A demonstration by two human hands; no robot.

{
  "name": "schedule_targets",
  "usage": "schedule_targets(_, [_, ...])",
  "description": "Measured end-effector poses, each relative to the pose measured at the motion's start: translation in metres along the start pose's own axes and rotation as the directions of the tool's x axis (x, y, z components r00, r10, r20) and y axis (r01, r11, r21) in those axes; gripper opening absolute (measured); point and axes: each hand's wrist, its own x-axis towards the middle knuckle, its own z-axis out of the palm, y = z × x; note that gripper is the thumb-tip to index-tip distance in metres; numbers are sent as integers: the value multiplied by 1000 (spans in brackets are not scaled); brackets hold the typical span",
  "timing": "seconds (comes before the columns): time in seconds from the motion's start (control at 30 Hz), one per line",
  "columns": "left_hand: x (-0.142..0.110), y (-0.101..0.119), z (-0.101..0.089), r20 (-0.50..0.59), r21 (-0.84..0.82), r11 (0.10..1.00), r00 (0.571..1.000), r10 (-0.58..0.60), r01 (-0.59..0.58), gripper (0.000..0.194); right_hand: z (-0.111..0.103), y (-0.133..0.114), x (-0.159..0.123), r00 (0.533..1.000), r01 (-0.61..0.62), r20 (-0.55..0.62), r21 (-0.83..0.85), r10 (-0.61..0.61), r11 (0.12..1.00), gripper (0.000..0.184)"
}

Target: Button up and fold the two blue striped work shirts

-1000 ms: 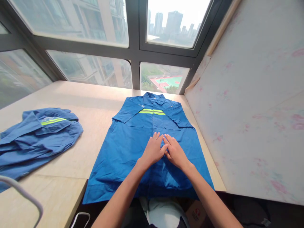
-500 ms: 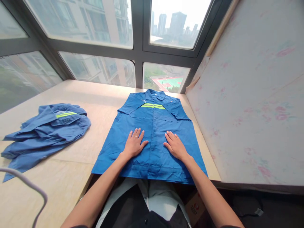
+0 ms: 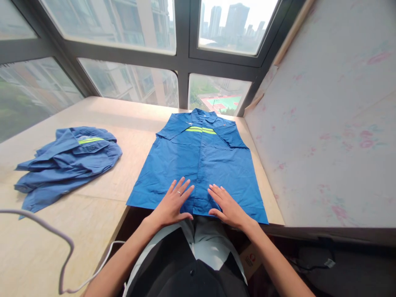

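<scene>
blue shirt [image 3: 179,161] lies flat | we hold left hand [image 3: 173,203], right hand [image 3: 228,207] over its hem [image 3: 201,208], fingers spread, gripping nothing | crumpled shirt [image 3: 83,159] leftward

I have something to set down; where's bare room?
Bare wooden tabletop lies between the crumpled work shirt and the spread work shirt, and left of the gray cable. Crowded: the spread shirt's near hem, at the left hand and right hand, and its right side, close to the floral wall.
</scene>
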Motion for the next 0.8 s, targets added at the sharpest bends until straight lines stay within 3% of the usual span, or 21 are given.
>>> schedule_targets(0.13, [-23, -3, 16, -53, 40, 997, 997, 64, -62, 83, 11, -11, -20, 997, 52, -51, -38, -54, 998, 82])
schedule_targets(0.23, [-31, -11, 18, -157, 31, 992, 980, 122, -119, 62, 15, -9, -26, 990, 53, -130, -32, -57, 998, 70])
schedule_targets(0.33, [-36, -14, 8, -276, 21, 985, 946, 173, -174, 30, 13, -4, -31, 970, 61, -236, 38, -50, 997, 52])
schedule_targets(0.4, [-39, -14, -1, -341, 19, 982, 922, 184, -189, 20, 9, -2, -35, 954, 51, -298, 106, -17, 993, 38])
schedule_targets(0.6, [-35, -14, -30, -404, 47, 993, 908, 115, -105, 18, -28, 3, -39, 946, -35, -305, 246, 112, 969, 20])
schedule_targets(0.8, [-24, -8, -70, -444, 131, 989, 888, 123, -72, 18, -80, -3, -32, 953, -92, -237, 359, 186, 929, 24])
